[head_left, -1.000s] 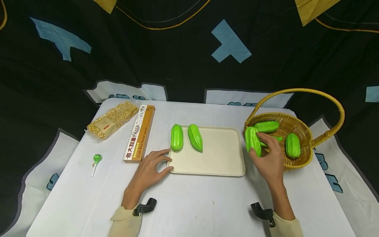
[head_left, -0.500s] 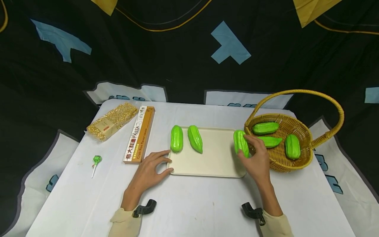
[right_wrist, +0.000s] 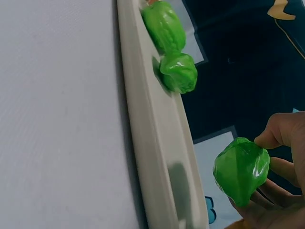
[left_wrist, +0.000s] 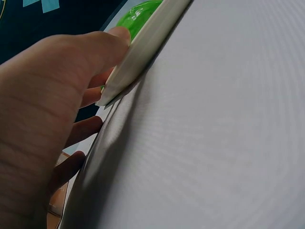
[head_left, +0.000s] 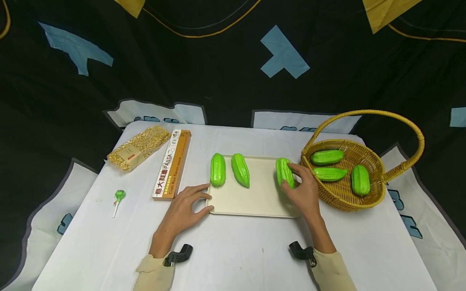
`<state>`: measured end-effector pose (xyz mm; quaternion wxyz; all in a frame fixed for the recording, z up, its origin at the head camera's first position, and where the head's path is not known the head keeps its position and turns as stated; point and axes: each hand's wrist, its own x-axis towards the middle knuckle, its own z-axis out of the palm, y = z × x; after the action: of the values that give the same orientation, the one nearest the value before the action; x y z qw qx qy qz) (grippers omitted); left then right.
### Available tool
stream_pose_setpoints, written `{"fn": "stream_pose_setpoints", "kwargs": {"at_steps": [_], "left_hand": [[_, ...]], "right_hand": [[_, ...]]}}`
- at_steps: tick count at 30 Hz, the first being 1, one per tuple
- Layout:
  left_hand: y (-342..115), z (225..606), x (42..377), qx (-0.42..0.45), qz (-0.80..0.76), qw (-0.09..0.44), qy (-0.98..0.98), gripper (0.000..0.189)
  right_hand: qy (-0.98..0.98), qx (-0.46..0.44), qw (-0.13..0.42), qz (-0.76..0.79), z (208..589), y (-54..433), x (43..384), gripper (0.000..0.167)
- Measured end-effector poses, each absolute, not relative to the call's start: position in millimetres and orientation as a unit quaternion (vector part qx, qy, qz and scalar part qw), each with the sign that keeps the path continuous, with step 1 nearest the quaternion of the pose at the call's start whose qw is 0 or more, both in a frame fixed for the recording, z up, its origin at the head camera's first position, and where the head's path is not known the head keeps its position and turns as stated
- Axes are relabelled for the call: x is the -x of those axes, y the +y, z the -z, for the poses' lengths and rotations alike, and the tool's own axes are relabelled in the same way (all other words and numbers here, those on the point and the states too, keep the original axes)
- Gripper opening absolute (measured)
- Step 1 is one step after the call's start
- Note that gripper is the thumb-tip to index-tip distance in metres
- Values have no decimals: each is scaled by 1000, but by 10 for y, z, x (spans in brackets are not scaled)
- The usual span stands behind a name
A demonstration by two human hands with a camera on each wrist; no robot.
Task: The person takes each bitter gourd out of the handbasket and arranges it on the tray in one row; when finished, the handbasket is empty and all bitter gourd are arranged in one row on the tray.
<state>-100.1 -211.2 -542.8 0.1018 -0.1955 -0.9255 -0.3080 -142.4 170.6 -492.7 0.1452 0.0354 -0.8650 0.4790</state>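
Observation:
My right hand (head_left: 303,192) holds a ridged, glossy green vegetable (head_left: 284,172) between thumb and fingers. It is above the right part of a cream tray (head_left: 255,202); in the right wrist view the held vegetable (right_wrist: 240,169) hangs apart from the tray (right_wrist: 157,157), its shadow on the tray floor. My left hand (head_left: 185,208) touches the tray's left edge with thumb and fingertips, fingers spread and slightly bent. In the left wrist view its thumb lies at the tray rim (left_wrist: 143,52). Two similar green vegetables, one upright (head_left: 218,169) and one slanted (head_left: 240,169), lie on the tray's left side.
A wicker basket (head_left: 344,202) with a tall handle stands right of the tray, holding three green vegetables. Left of the tray lie a pasta box (head_left: 171,165), a bag of yellow kernels (head_left: 138,147) and a green lollipop (head_left: 119,198). White cloth (head_left: 240,254) covers the table.
My right hand has carried the green vegetable leftward from over the basket's left rim to above the tray's right part. The left hand stays at the tray's edge.

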Motion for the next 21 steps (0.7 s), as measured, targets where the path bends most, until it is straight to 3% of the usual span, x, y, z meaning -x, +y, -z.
{"fn": "stream_pose_setpoints", "kwargs": {"at_steps": [21], "left_hand": [[-2114,5415,991,195,312,102,-924,31]], "right_hand": [[-869,-45,101,-483,5065,1333,1708,58]]}}
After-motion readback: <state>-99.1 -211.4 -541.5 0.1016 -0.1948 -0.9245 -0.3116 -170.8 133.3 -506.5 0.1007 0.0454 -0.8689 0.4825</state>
